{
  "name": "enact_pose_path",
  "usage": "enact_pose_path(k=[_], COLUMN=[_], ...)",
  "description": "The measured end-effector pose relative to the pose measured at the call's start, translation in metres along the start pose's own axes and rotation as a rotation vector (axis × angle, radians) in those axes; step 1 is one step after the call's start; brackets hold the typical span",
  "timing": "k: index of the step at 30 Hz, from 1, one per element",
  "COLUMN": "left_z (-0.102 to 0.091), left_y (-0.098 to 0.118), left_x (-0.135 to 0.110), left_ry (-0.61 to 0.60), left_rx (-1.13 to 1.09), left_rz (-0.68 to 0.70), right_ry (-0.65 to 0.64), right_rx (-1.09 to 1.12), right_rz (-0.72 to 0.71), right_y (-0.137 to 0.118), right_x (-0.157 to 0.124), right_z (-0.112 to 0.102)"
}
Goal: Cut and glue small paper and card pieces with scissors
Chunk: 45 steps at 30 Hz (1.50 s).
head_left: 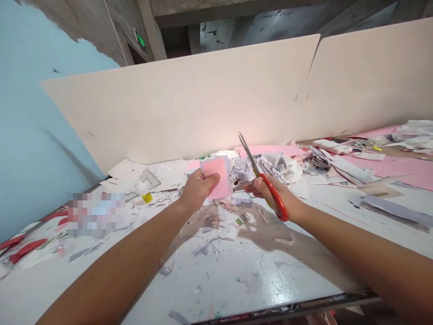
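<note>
Looks like a makeshift craft workshop: paper scraps point(216, 234) litter a long surface point(267, 275) before a pale partition board point(176, 108), under bare concrete beams point(216, 11).

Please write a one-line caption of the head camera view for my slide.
Head-camera view: left hand holds pink paper while right hand grips red-handled scissors above a table littered with paper scraps.

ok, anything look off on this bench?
Paper scraps litter the white tabletop, some trailing toward the near edge. The pale backing board also shows a dark diagonal line toward the right, either a split or a seam; can't tell which.
</note>
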State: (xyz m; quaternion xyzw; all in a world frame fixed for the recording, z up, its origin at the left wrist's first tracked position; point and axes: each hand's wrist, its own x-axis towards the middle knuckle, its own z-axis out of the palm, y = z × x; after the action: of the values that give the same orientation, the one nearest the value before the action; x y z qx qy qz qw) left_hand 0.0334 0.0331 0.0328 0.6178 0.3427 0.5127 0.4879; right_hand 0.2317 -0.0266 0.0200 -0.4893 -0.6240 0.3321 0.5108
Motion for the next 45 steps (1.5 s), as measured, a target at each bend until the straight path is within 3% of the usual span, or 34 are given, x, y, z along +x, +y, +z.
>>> enact_pose_path(k=[3, 6, 13, 21, 29, 37, 45], left_z=[-0.004, -0.004, 0.002, 0.006, 0.012, 0.010, 0.007], left_y=[0.003, 0.007, 0.019, 0.017, 0.020, 0.020, 0.021], left_x=[0.005, 0.004, -0.007, -0.013, -0.019, -0.017, -0.015], left_ry=[0.125, 0.175, 0.209, 0.213, 0.214, 0.227, 0.238], left_rx=[-0.041, -0.029, 0.157, 0.372, 0.469, 0.391, 0.318], left_rz=[0.054, 0.102, 0.200, 0.259, 0.252, 0.233, 0.237], right_ry=[-0.166, -0.231, -0.232, -0.180, -0.167, -0.151, -0.165], right_rx=[-0.134, -0.227, -0.292, -0.433, -0.511, -0.582, -0.549], right_rz=[-0.029, -0.058, -0.110, -0.172, -0.161, -0.111, -0.174], right_y=[-0.003, -0.009, -0.015, -0.012, -0.011, -0.007, -0.009], right_x=[-0.008, -0.017, -0.024, -0.025, -0.025, -0.023, -0.025], right_z=[0.004, 0.011, 0.019, 0.022, 0.023, 0.023, 0.022])
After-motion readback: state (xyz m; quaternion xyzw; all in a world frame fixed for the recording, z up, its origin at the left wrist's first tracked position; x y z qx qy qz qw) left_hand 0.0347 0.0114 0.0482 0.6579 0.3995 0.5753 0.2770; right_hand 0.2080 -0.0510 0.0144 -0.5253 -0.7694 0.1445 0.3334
